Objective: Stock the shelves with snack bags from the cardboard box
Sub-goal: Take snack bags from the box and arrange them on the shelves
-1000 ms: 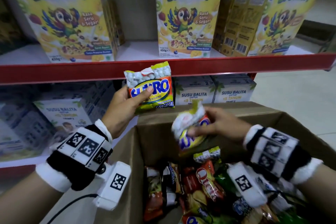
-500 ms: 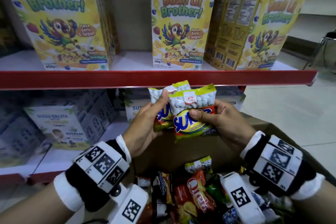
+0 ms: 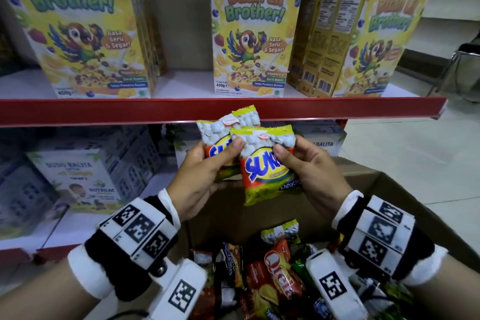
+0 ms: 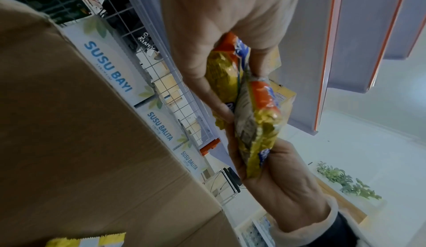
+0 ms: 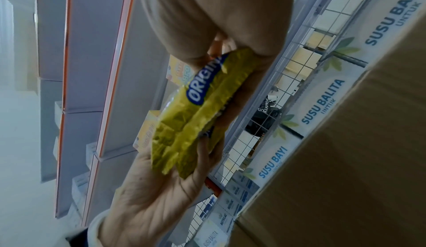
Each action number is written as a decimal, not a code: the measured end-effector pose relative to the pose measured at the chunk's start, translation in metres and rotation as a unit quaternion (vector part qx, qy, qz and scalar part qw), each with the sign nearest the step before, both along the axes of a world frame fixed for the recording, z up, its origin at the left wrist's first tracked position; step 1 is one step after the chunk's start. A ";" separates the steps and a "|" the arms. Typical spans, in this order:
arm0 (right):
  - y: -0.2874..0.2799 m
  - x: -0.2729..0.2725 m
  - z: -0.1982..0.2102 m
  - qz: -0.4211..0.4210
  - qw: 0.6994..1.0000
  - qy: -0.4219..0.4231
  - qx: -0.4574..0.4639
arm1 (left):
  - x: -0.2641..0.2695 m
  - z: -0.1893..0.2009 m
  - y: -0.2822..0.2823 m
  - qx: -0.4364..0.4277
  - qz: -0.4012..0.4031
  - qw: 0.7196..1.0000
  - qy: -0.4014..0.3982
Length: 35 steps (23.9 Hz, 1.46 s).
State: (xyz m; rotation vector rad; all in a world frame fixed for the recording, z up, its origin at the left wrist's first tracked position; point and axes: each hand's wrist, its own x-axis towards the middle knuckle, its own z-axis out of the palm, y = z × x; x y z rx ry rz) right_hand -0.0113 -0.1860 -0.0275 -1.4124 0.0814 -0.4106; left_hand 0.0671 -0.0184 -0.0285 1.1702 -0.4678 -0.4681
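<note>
Two yellow-and-orange Sukro snack bags are held up just under the red shelf edge. My left hand grips the rear bag, its thumb lying across onto the front one. My right hand pinches the front bag at its right side, and this bag overlaps the rear one. Both bags show from below in the left wrist view, the rear bag and the front bag. The open cardboard box sits below my hands with several snack bags in it, among them a red Qtela bag.
Yellow cereal boxes stand on the upper shelf with gaps between them. White milk cartons fill the lower shelf behind the box. Pale tiled floor lies to the right.
My right hand lifted a second Sukro bag out of the box and brought it up against the one in my left hand. Both hands then rose slightly toward the red shelf edge.
</note>
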 end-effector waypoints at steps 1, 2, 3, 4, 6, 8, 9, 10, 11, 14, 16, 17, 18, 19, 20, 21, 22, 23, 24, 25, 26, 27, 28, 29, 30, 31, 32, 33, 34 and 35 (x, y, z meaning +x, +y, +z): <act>0.000 0.001 -0.002 -0.004 1.000 -0.006 0.001 | 0.001 0.001 0.002 0.001 -0.009 1.000 0.004; 0.001 0.002 -0.003 -0.008 1.000 -0.009 0.004 | 0.001 0.000 0.003 0.008 -0.022 1.000 0.003; 0.004 0.003 -0.004 -0.008 1.000 -0.009 0.010 | -0.001 -0.001 0.004 0.019 -0.034 0.999 -0.003; 0.007 0.004 -0.006 -0.005 1.000 -0.009 0.015 | -0.003 -0.004 0.005 0.029 -0.042 0.999 -0.012; 0.015 0.007 -0.012 0.001 1.000 -0.004 0.018 | -0.004 -0.011 0.005 0.039 -0.029 0.998 -0.028; 0.021 0.012 -0.023 -0.012 0.999 0.039 -0.015 | 0.002 -0.014 0.010 0.048 0.038 0.997 -0.036; 0.024 0.013 -0.031 -0.014 0.996 0.075 -0.038 | 0.008 -0.015 0.015 0.052 0.079 0.994 -0.046; 0.026 0.014 -0.040 0.003 0.992 0.114 -0.057 | 0.016 -0.015 0.021 0.054 0.113 0.991 -0.057; 0.030 0.015 -0.051 0.034 0.983 0.156 -0.084 | 0.024 -0.016 0.028 0.057 0.134 0.987 -0.064; 0.033 0.019 -0.096 0.159 0.852 0.264 -0.424 | 0.035 -0.021 0.046 0.067 0.141 0.986 -0.059; 0.036 0.023 -0.125 0.208 0.731 0.263 -0.595 | 0.034 -0.025 0.052 0.078 0.121 0.988 -0.049; 0.039 0.025 -0.139 0.229 0.706 0.251 -0.621 | 0.034 -0.026 0.054 0.081 0.112 0.990 -0.042; 0.043 0.027 -0.149 0.251 0.692 0.238 -0.634 | 0.035 -0.028 0.056 0.081 0.104 0.991 -0.035; 0.046 0.029 -0.159 0.270 0.678 0.223 -0.647 | 0.036 -0.028 0.058 0.078 0.100 0.991 -0.028; 0.048 0.031 -0.168 0.286 0.657 0.208 -0.665 | 0.038 -0.029 0.059 0.077 0.100 0.992 -0.024; 0.048 0.031 -0.175 0.293 0.634 0.195 -0.689 | 0.039 -0.029 0.060 0.077 0.100 0.992 -0.023; 0.048 0.031 -0.180 0.292 0.612 0.190 -0.710 | 0.040 -0.029 0.061 0.076 0.100 0.992 -0.022; 0.048 0.030 -0.185 0.281 0.602 0.188 -0.724 | 0.040 -0.029 0.061 0.074 0.098 0.992 -0.020; 0.048 0.030 -0.188 0.269 0.601 0.189 -0.728 | 0.040 -0.029 0.060 0.071 0.095 0.993 -0.018; 0.049 0.028 -0.190 0.258 0.604 0.186 -0.730 | 0.040 -0.029 0.060 0.068 0.090 0.993 -0.018; 0.049 0.028 -0.189 0.248 0.604 0.181 -0.736 | 0.040 -0.029 0.060 0.067 0.084 0.994 -0.019; 0.048 0.028 -0.185 0.245 0.598 0.173 -0.743 | 0.039 -0.029 0.060 0.066 0.081 0.994 -0.020; 0.045 0.029 -0.179 0.259 0.597 0.167 -0.741 | 0.039 -0.028 0.059 0.064 0.081 0.994 -0.021; 0.043 0.029 -0.168 0.282 0.619 0.170 -0.714 | 0.039 -0.028 0.059 0.062 0.083 0.994 -0.021; 0.041 0.028 -0.153 0.304 0.662 0.174 -0.663 | 0.038 -0.027 0.059 0.060 0.085 0.994 -0.022; 0.039 0.025 -0.137 0.319 0.712 0.181 -0.599 | 0.038 -0.027 0.059 0.058 0.086 0.994 -0.021; 0.035 0.021 -0.118 0.323 0.757 0.187 -0.536 | 0.037 -0.027 0.059 0.055 0.086 0.994 -0.021; 0.031 0.015 -0.096 0.320 0.801 0.190 -0.470 | 0.036 -0.027 0.059 0.052 0.086 0.995 -0.022; 0.026 0.008 -0.071 0.318 0.839 0.183 -0.402 | 0.035 -0.026 0.058 0.049 0.083 0.995 -0.024; 0.020 0.000 -0.045 0.311 0.868 0.168 -0.349 | 0.033 -0.024 0.057 0.047 0.078 0.995 -0.028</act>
